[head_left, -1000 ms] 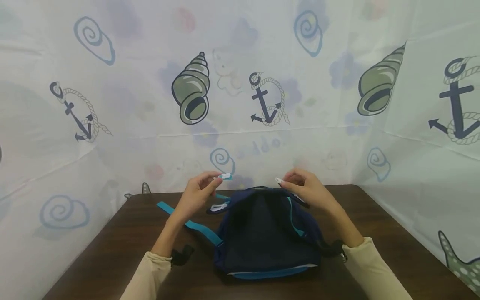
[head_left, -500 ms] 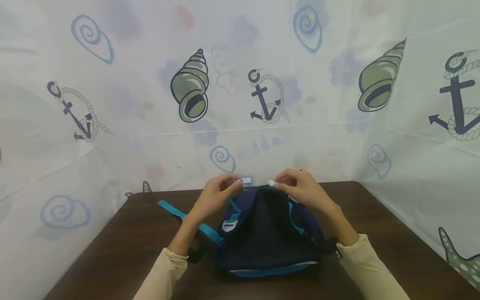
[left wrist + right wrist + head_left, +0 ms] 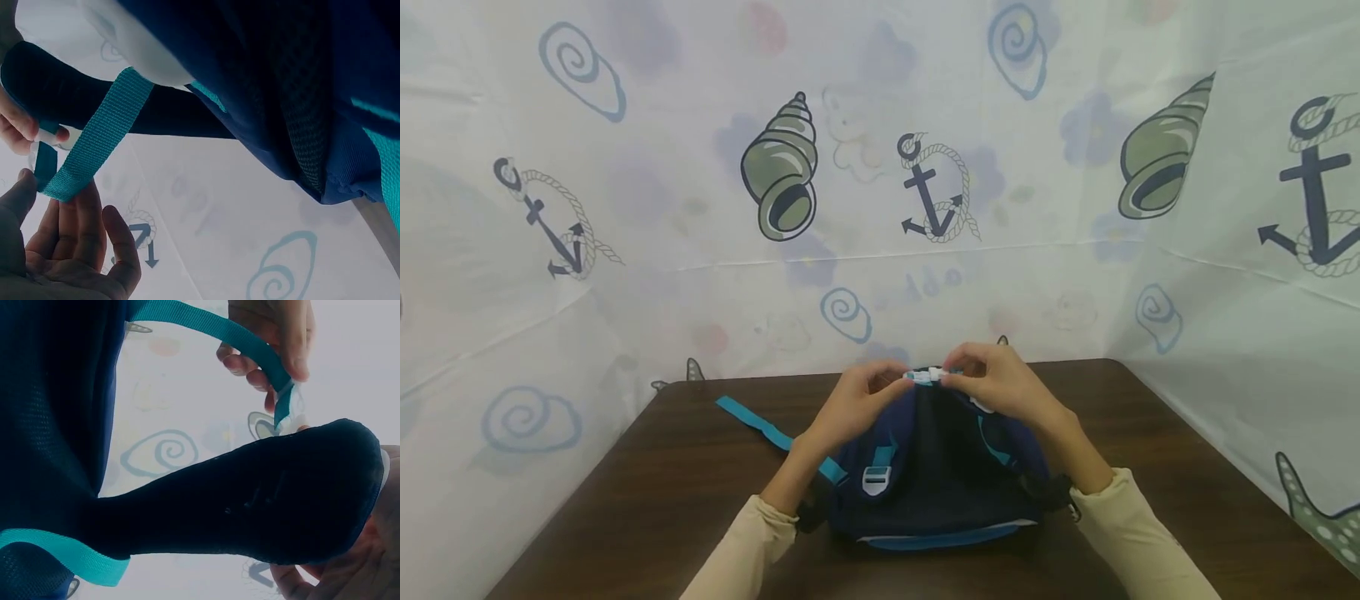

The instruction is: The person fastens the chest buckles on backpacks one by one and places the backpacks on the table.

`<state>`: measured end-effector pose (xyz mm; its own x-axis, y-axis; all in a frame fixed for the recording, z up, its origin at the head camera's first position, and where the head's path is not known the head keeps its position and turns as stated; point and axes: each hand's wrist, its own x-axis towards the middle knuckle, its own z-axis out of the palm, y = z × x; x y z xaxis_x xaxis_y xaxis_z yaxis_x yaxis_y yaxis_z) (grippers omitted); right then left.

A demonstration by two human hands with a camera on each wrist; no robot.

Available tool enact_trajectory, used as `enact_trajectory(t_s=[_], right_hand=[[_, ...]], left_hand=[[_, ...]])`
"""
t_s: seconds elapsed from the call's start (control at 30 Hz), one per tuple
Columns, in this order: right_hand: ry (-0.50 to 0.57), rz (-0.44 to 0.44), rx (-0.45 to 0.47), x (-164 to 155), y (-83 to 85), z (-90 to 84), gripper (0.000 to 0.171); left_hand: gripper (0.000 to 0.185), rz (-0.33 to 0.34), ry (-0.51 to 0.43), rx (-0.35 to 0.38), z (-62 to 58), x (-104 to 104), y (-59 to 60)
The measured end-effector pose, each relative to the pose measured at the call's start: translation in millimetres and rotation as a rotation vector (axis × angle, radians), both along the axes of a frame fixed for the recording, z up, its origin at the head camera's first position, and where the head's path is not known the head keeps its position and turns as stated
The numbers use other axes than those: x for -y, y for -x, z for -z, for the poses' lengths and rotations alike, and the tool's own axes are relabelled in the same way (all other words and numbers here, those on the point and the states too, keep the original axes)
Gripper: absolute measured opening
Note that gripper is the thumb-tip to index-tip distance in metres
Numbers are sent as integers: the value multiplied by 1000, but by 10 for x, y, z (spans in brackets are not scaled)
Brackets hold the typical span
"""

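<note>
A dark blue backpack stands on the table, its back panel facing me. Above its top, my left hand pinches one white buckle half between thumb and fingers. A teal webbing strap loops down from that half in the left wrist view. My right hand pinches the other white buckle half, and the two halves meet end to end. In the right wrist view, a dark padded shoulder strap hides part of my right hand.
A loose teal strap trails to the left across the dark wooden table. A white strap adjuster hangs on the bag's left side. Behind the table hangs a white printed cloth, which also closes in both sides.
My left hand has moved right with its buckle half until it meets the half in my right hand. The right hand has shifted slightly left. The left shoulder strap now lies against the bag.
</note>
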<state>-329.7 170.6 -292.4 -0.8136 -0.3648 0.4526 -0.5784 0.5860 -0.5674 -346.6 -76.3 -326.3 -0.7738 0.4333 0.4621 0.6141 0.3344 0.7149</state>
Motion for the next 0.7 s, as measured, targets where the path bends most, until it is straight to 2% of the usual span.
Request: enact_trajectory(t_s=[0.23,0.3,0.53,0.7], right_hand=[[-62,-49,-2,27,-54,-11,13],[-46,-51,17,30,-77,-23,14],[50,-31,106,39,-165,-70,13],[35,-42,67,79,-195,-37,14]], left_hand=[[27,26,43,-56,-2,-23,-55],[28,23,51,-60,-13,-13,-75],[27,-9,-13,-32,-63,69,-127],[26,3,-6,-34,-52,99,-133]])
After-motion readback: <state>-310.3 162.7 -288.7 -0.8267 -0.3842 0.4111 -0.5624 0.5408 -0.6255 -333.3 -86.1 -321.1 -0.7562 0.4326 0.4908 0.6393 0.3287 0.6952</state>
